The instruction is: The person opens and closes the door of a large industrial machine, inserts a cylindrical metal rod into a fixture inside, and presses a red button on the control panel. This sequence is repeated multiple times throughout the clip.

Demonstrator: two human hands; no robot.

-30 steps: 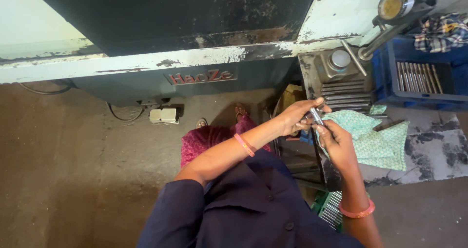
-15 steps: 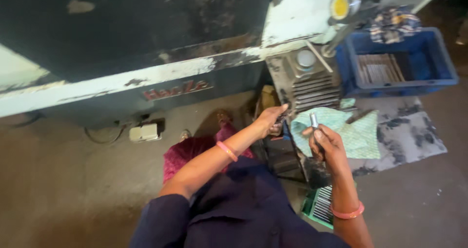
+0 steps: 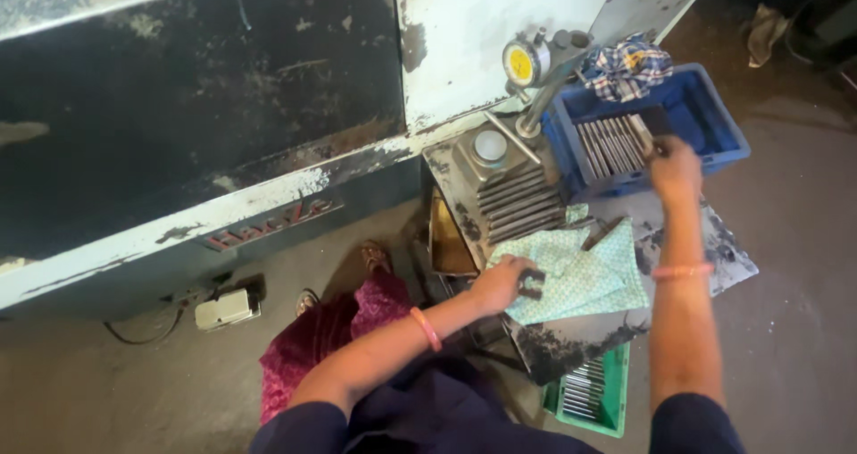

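Reaching into the blue crate [image 3: 714,124], the right hand [image 3: 675,168] grips a metal rod [image 3: 644,134]; the left hand [image 3: 500,283] clasps a dark gauge [image 3: 532,283] on the teal cloth [image 3: 585,275].

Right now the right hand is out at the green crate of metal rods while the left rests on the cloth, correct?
Not quite. In the head view the right hand is at the blue crate of metal rods, not the green one. The left hand does rest on the cloth.
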